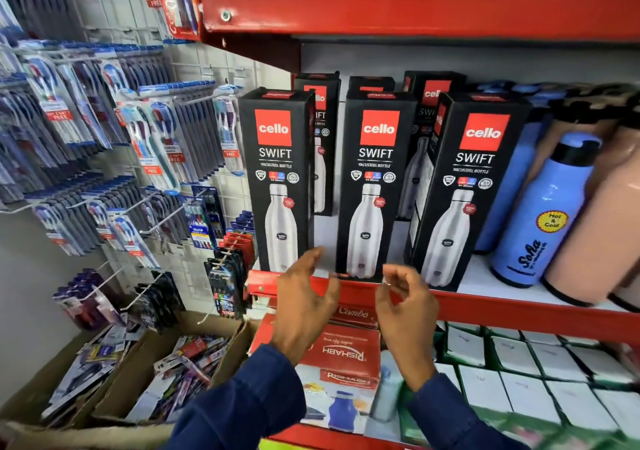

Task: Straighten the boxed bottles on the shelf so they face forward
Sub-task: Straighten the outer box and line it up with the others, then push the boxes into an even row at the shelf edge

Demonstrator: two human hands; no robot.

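Three black Cello Swift bottle boxes stand in the front row of the red shelf (519,306). The left box (277,179) and the middle box (374,186) face forward. The right box (464,193) is turned a little, showing its left side panel. More of the same boxes (433,96) stand behind them. My left hand (304,297) hovers open just below the gap between the left and middle boxes, touching nothing. Below the middle box, my right hand (405,297) hangs with curled fingers apart and holds nothing.
Blue bottles (543,214) and peach bottles (595,228) crowd the shelf right of the boxes. Toothbrush packs (104,131) hang on a wire grid at left. Red Rishabh boxes (343,356) and white cartons (519,373) fill the lower shelf. Cardboard bins (138,373) sit on the floor.
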